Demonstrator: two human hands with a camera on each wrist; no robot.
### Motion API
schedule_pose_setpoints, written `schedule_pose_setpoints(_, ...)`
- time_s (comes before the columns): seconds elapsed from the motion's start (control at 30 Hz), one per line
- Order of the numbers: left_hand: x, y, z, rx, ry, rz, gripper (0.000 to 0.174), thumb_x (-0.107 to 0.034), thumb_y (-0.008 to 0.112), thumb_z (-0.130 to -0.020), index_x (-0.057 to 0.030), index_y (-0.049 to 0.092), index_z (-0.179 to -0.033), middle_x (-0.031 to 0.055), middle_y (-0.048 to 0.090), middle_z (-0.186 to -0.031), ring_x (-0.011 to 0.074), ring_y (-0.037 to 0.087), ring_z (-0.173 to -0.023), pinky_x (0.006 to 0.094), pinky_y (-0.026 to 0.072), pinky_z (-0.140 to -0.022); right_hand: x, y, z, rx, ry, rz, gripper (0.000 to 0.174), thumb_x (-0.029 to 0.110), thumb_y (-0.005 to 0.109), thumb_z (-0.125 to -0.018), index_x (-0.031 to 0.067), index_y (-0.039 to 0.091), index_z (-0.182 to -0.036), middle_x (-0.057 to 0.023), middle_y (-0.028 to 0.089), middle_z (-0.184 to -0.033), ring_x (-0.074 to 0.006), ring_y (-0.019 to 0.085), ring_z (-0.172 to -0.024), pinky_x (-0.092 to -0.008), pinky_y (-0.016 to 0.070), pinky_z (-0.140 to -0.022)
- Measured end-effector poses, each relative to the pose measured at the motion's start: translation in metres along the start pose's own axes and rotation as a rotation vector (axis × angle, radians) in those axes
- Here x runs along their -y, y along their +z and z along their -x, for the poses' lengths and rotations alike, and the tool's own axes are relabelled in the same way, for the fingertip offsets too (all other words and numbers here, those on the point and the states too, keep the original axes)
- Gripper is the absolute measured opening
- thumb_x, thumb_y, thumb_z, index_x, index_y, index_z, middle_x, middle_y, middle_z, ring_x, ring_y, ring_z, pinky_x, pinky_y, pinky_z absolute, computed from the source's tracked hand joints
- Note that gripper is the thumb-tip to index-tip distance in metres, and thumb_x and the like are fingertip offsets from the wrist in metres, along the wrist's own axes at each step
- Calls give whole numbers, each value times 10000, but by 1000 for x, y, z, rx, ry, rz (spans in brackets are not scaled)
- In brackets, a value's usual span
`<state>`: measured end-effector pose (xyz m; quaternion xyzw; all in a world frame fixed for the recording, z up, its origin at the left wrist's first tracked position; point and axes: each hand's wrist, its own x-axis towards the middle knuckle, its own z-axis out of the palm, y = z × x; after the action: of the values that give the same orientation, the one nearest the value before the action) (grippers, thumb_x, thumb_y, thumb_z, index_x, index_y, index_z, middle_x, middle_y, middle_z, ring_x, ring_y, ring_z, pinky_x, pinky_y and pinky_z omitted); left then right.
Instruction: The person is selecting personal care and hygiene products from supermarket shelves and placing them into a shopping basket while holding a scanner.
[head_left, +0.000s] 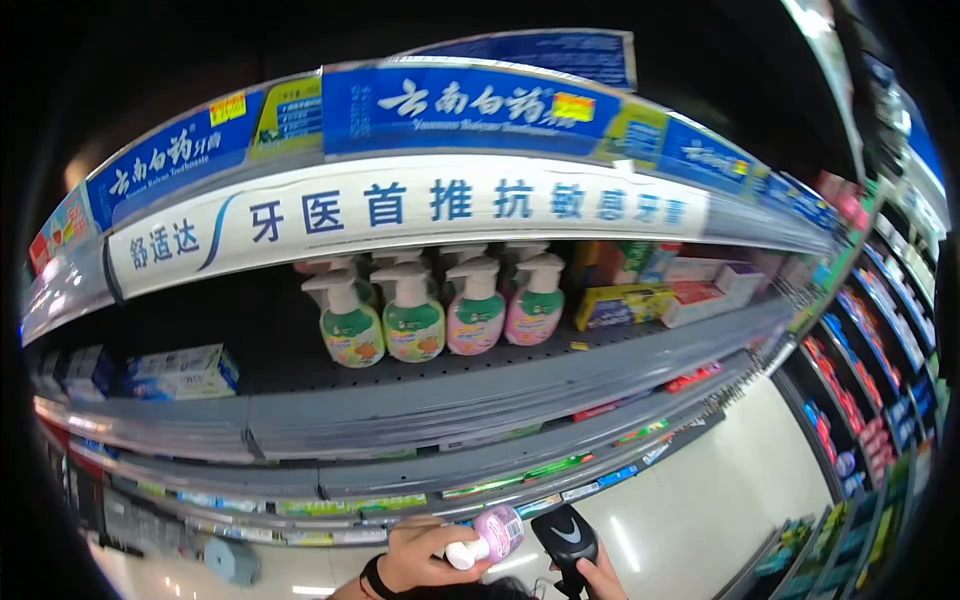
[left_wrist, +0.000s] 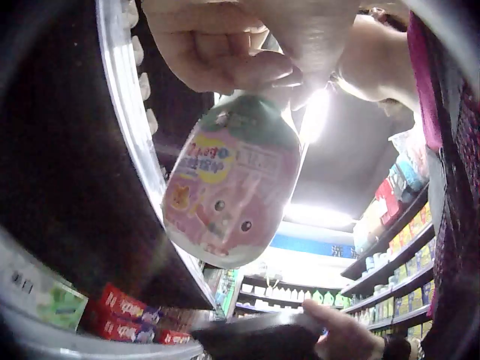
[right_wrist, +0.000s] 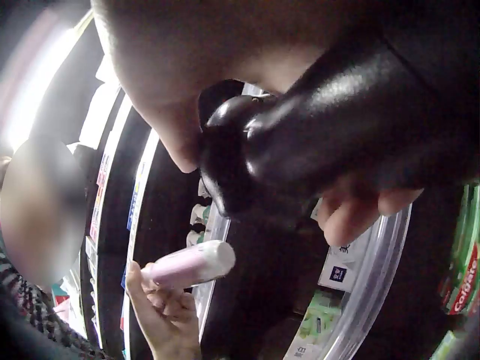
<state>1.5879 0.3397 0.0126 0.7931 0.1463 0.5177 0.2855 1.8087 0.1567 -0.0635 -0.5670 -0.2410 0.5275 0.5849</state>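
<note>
My left hand (head_left: 415, 556) grips a pink pump bottle (head_left: 499, 531) by its white pump end, low in the head view. The left wrist view shows the bottle (left_wrist: 232, 180) large, its green and pink label facing the camera, below the fingers of the left hand (left_wrist: 217, 49). My right hand (head_left: 600, 574) holds a black handheld device (head_left: 565, 537) just right of the bottle. From the right wrist, the right hand (right_wrist: 225, 52) wraps round the device's black handle (right_wrist: 337, 112), with the bottle (right_wrist: 191, 265) in the left hand (right_wrist: 171, 319) below.
Pump bottles (head_left: 412, 315) stand in a row on the shelf (head_left: 330, 405) ahead, with boxes (head_left: 185, 372) to the left and more boxes (head_left: 625, 305) to the right. Lower shelves hold packets. Tiled floor (head_left: 740, 470) and another aisle's shelves lie to the right.
</note>
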Motion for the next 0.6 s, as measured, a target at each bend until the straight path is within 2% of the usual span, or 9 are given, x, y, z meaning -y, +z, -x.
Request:
schedule_pose_setpoints(0.07,-15,-11,-22,-3,-12,-17,348,-191,888,-565,-78,668,-810,49,602,-579,179,586,-482,257,445,-467,10,-3,-18,87,-46,-5,603,446,614,-865,31,475,-1280,-81,612,-1015,-150,598,-857,-276,519,-664)
schedule_pose_setpoints(0.13,-34,-20,-40,-30,-30,-46,365,-207,902,-558,-61,652,-781,69,607,-590,202,619,-508,279,472,-488,3,-13,-43,176,-31,-48,582,378,615,-884,34,442,-1320,-63,606,-1032,-131,584,-847,-270,502,-677)
schedule_pose_setpoints(0.2,-46,-26,-55,-51,3,-90,402,-223,915,-529,-64,648,-784,69,612,-595,207,630,-519,284,483,-503,12,-19,-66,354,51,-118,767,339,654,-865,4,260,-1432,-134,432,-1341,-201,524,-1125,-343,410,-978)
schedule_pose_setpoints(0.23,-56,-24,-66,-142,8,-179,415,-229,917,-519,-63,648,-787,66,620,-608,209,633,-530,286,488,-512,21,-22,-78,502,55,-149,699,221,612,-895,-1,241,-1444,-134,397,-1384,-211,466,-1208,-353,352,-1039)
schedule_pose_setpoints(0.27,-68,-20,-76,-232,15,-270,428,-236,919,-509,-62,648,-791,64,627,-621,212,636,-540,289,494,-520,22,-28,-87,533,74,-152,699,221,612,-895,-1,241,-1444,-134,397,-1384,-211,466,-1208,-353,352,-1039)
schedule_pose_setpoints(0.33,-92,-10,-99,-301,-79,-578,414,-249,898,-535,-59,645,-803,51,648,-695,174,652,-597,262,495,-545,23,-35,-101,625,11,-18,724,212,618,-891,4,220,-1460,-136,363,-1422,-214,378,-1295,-352,274,-1090)
schedule_pose_setpoints(0.37,-96,-2,-115,-337,-73,-590,395,-224,887,-558,-51,641,-816,48,640,-692,146,652,-609,244,489,-547,34,-39,-106,698,38,-57,747,204,627,-884,-1,206,-1466,-135,335,-1448,-214,305,-1346,-353,215,-1115)
schedule_pose_setpoints(0.47,-104,21,-150,-456,-160,-550,328,-143,842,-638,-27,625,-854,32,626,-696,70,637,-635,198,471,-550,48,-54,-119,773,39,-31,755,213,633,-880,-9,207,-1463,-134,334,-1449,-214,316,-1340,-354,228,-1111)
schedule_pose_setpoints(0.6,-99,38,-186,-479,-339,-592,296,-126,821,-701,-15,608,-875,1,602,-628,12,524,-515,171,385,-474,70,-73,-127,837,9,-54,742,207,625,-886,-12,212,-1461,-134,327,-1452,-217,330,-1326,-350,247,-1100)
